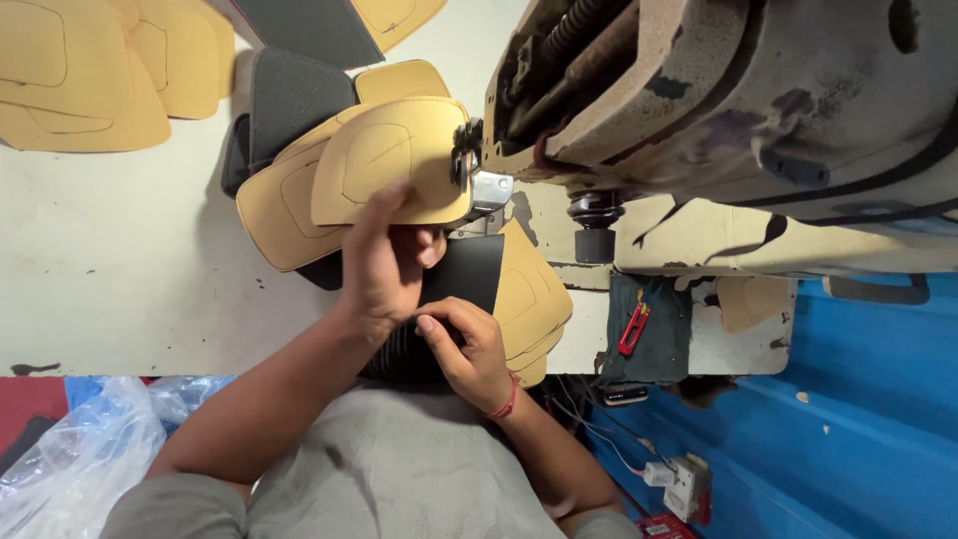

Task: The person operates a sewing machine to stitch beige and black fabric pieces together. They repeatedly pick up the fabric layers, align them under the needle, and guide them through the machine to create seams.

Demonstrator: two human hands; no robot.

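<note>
My left hand [384, 262] rests on a tan leather panel [394, 165] with stitched outlines, pressing it toward the presser foot [477, 185] of an old sewing machine [718, 110]. My right hand [467, 344] pinches the near edge of a black foam-backed piece [467, 271] that lies under the tan panel. More tan panels [534, 299] stick out from beneath the black piece on the right.
Stacks of tan panels [90, 75] and black pieces [299, 95] lie on the pale worktable [120, 269]. A red thread snip [633, 329] hangs on a dark cloth at the table's right end. A clear plastic bag [70, 459] sits at lower left, blue floor at right.
</note>
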